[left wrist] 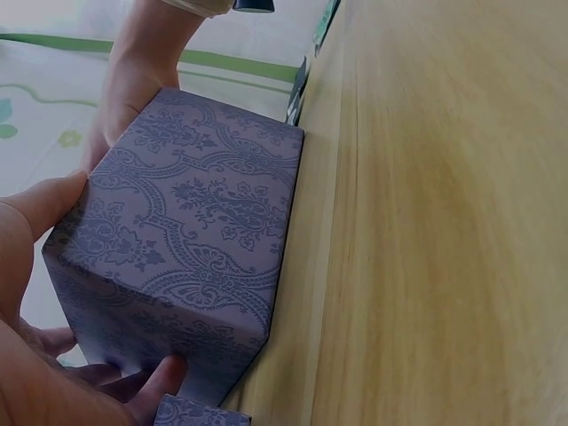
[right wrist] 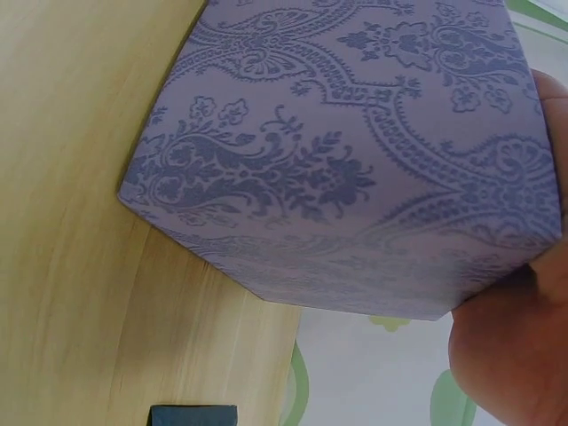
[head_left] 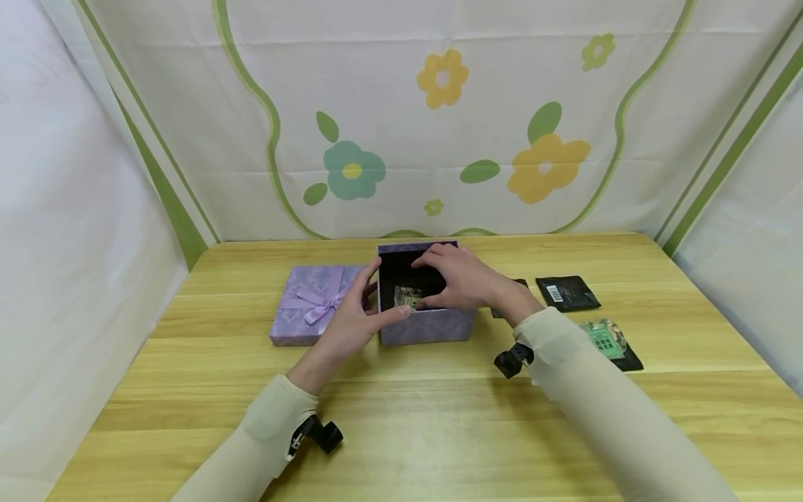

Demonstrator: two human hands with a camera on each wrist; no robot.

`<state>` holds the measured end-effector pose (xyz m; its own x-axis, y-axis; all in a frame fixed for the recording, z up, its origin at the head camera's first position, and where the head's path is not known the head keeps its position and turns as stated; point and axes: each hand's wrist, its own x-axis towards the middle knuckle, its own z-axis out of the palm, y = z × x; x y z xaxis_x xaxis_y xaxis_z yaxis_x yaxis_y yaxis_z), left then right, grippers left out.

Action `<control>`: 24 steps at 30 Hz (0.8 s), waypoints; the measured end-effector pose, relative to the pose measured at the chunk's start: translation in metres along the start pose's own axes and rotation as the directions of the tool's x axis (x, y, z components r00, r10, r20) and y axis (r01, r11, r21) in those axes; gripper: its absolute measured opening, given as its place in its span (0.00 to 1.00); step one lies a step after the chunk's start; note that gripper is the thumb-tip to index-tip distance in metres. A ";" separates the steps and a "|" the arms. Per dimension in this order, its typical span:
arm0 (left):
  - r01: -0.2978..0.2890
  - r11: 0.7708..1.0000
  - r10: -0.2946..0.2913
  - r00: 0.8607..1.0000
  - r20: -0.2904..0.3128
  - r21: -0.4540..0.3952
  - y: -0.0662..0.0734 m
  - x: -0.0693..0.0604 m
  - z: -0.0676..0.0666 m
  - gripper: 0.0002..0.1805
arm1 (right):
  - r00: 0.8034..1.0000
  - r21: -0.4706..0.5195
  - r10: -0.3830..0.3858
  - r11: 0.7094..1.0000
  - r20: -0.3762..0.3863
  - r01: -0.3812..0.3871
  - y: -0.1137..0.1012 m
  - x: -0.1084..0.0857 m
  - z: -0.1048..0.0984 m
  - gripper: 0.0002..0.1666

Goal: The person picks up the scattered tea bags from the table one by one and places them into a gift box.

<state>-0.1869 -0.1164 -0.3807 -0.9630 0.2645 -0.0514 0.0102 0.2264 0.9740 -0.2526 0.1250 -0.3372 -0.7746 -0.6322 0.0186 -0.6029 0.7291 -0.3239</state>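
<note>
A purple patterned gift box (head_left: 428,329) stands without its lid, its dark inside showing. My left hand (head_left: 359,314) holds the box at its left front corner. In the left wrist view the thumb (left wrist: 55,200) lies at the top rim and the fingers press the side wall. My right hand (head_left: 461,277) reaches over the right side into the box, its thumb and fingers spread apart. Beside that thumb, a small printed packet (head_left: 406,295) lies inside the box. The right wrist view shows mostly the box wall (right wrist: 355,160); the right fingertips are hidden there.
Left of the box lies its purple lid (head_left: 301,307) with a ribbon bow. To the right are a black packet (head_left: 567,293) with a white label and a green-and-black packet (head_left: 608,343). Another dark packet (head_left: 498,312) is partly hidden behind the right forearm. A flowered cloth (head_left: 401,125) hangs behind the table.
</note>
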 end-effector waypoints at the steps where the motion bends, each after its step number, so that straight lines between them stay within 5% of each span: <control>1: 0.001 1.000 -0.001 1.000 0.000 0.000 0.000 0.000 0.000 0.56 | 1.000 0.022 0.004 1.000 -0.006 -0.004 0.001 0.000 0.000 0.42; 15: -0.002 1.000 0.002 1.000 0.005 0.005 -0.001 0.000 0.000 0.57 | 0.985 0.347 0.091 0.937 -0.145 -0.035 0.019 -0.039 -0.019 0.39; 24: -0.003 1.000 0.003 1.000 0.002 0.020 0.000 0.000 0.000 0.57 | 0.960 0.391 0.175 0.917 -0.217 -0.079 0.048 -0.072 -0.031 0.36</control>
<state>-0.1867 -0.1163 -0.3808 -0.9625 0.2667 -0.0488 0.0186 0.2445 0.9695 -0.2318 0.2139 -0.3254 -0.8909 -0.4226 0.1665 -0.4171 0.6159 -0.6684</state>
